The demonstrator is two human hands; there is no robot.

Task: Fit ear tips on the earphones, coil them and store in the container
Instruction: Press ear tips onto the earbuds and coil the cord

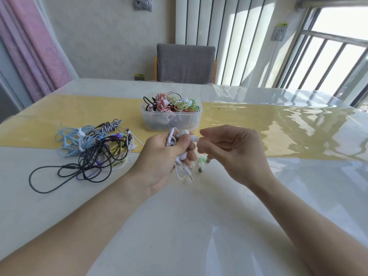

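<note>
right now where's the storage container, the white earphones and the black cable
storage container point(171, 121): head view, clear front wall
white earphones point(184, 132): head view, upper earbud above left hand
black cable point(39, 188): head view, outer loop on table

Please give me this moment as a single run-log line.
left hand: grips white earphones | right hand: fingertips at earbud, tip unclear | container: holds coiled sets | tangled pile: left of hands

Container point(171, 118) behind hands; cable pile point(93, 144) left on table point(179, 226).

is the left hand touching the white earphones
Touching: the head view shows the left hand with fingers curled round the bunched white earphones.
</note>
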